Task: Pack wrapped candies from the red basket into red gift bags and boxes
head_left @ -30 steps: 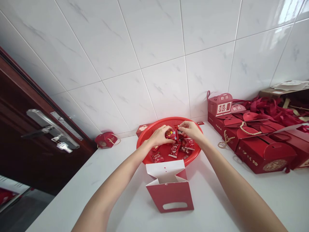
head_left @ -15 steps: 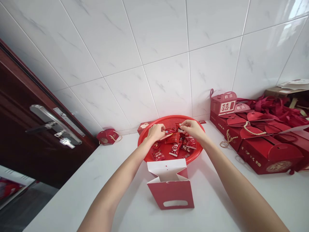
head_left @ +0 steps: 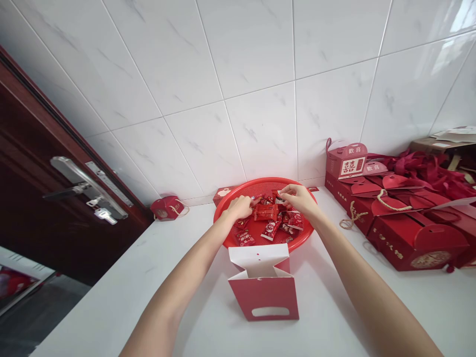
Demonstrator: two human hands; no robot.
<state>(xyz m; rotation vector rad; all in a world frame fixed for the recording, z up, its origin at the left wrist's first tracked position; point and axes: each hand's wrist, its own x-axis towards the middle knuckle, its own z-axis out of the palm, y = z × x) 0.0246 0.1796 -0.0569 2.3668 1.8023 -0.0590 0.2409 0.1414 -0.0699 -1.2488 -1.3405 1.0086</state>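
Several red wrapped candies (head_left: 266, 213) lie in a red plastic basket (head_left: 307, 238) on the white counter. Over the left part of the basket, my left hand (head_left: 240, 206) has its fingers closed on a small wrapped candy, partly hidden at the fingertips. On the right side, my right hand (head_left: 297, 197) pinches another red wrapped candy (head_left: 277, 196) between thumb and fingers. An open red paper box (head_left: 264, 297) with white inner flaps and an oval cutout stands in front of the basket, between my forearms.
Red gift boxes (head_left: 416, 243) with rope handles are piled at the right, a small box (head_left: 346, 161) on top. Beside the door (head_left: 33, 198), with keys in its lock, sits a small red box (head_left: 166, 208). A tiled wall (head_left: 256, 129) rises behind.
My left hand has shifted slightly, its fingers reaching further over the candies by the basket's left side. My right hand stays almost in place. The view has moved a little.
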